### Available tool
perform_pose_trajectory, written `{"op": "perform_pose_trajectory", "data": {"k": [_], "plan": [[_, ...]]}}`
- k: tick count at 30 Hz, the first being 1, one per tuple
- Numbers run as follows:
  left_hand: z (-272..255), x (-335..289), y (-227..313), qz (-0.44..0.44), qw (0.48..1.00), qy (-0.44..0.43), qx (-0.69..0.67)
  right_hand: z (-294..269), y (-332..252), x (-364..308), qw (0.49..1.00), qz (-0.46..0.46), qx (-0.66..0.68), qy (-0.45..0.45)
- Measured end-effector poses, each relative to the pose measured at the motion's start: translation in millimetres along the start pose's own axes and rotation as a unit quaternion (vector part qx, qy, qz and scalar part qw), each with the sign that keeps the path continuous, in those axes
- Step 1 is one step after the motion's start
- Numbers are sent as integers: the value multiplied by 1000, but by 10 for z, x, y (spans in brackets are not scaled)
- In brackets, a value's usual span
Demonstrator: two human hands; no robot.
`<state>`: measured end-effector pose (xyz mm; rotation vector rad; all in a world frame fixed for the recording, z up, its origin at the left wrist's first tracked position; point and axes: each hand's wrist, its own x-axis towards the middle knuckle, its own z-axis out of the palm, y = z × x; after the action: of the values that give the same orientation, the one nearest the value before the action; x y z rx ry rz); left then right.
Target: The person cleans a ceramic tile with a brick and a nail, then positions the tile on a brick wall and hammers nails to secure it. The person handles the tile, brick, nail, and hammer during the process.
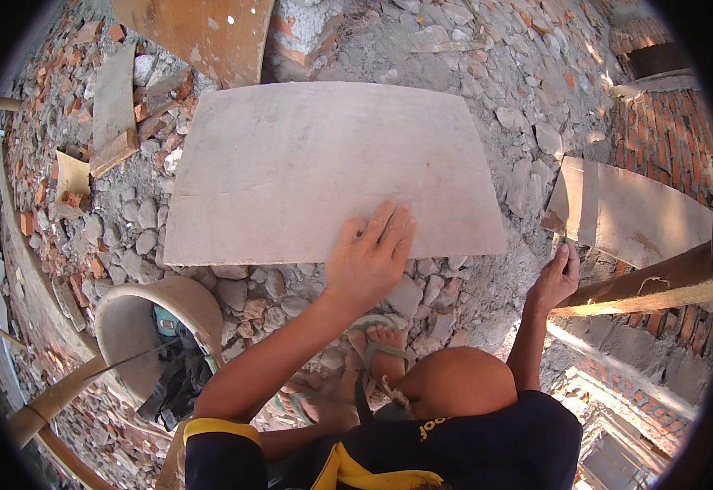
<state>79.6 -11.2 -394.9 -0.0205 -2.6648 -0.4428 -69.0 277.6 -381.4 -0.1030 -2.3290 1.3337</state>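
A large pale grey flat board (332, 163) lies over the rubble in front of me. My left hand (370, 257) rests flat on its near edge, fingers stretched out and a little apart. Off to the right, clear of the board, is my right hand (557, 276), its fingers pinched together around a thin dark thing too small to name. Just beyond that hand is a smaller curved-looking board piece (634, 208) with sunlit patches. My bent knee (464, 382) and sandalled feet (381, 347) are below the board's near edge.
A bucket (197, 302) at the left holds a teal item (165, 321) and dark cloth (183, 380). Bamboo poles (50, 400) run at lower left. A wooden beam (642, 298) juts in at right. A brown panel (209, 37) and narrow offcut (114, 106) lie among broken bricks and stones.
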Motion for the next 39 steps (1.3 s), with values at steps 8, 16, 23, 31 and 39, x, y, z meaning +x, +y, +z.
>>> {"op": "perform_pose_trajectory", "data": {"k": [8, 16, 23, 31, 39], "plan": [[857, -915, 36, -94, 994, -49, 22, 890, -169, -792, 861, -278, -120, -409], [1024, -1103, -57, -94, 993, -57, 33, 1337, -64, -948, 842, -311, -114, -425], [1044, -1097, -56, -97, 994, -50, 33, 1409, -142, -856, 813, -344, -163, -440], [1020, -1122, -64, -99, 994, -55, -6, 1770, -385, -535, 552, -542, -279, -568], [1023, -1110, -58, -117, 991, -60, -35, 1831, -634, -816, 391, -628, -342, -580]]}}
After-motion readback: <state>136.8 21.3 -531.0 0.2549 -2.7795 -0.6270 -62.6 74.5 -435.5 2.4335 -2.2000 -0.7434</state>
